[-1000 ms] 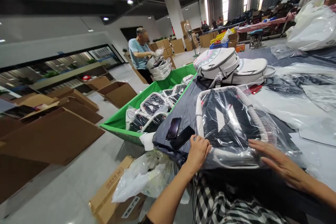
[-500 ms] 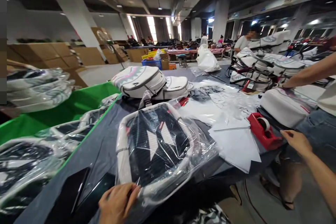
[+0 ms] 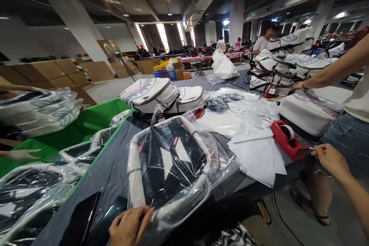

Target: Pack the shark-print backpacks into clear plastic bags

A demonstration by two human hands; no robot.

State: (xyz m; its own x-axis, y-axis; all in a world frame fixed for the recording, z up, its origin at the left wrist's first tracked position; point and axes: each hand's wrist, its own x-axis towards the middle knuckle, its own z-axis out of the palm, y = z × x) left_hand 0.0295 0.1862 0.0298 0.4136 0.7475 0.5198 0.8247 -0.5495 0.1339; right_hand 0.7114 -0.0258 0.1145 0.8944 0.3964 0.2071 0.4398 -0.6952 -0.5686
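Note:
A black and white backpack in a clear plastic bag lies on the dark table in front of me. My left hand rests on the bag's near edge with its fingers curled over the plastic. My right hand is out to the right, pinching the tape end at the red tape dispenser. White paper sheets lie between the bag and the dispenser.
White shark-pattern backpacks sit behind the bagged one. A green bin on the left holds several bagged backpacks. Two dark phones lie near my left hand. A co-worker's arm reaches over a white backpack on the right.
My view has swung right from the bin side to the table. My right hand left the bag and went to the red tape dispenser. My left hand stayed on the bag's edge.

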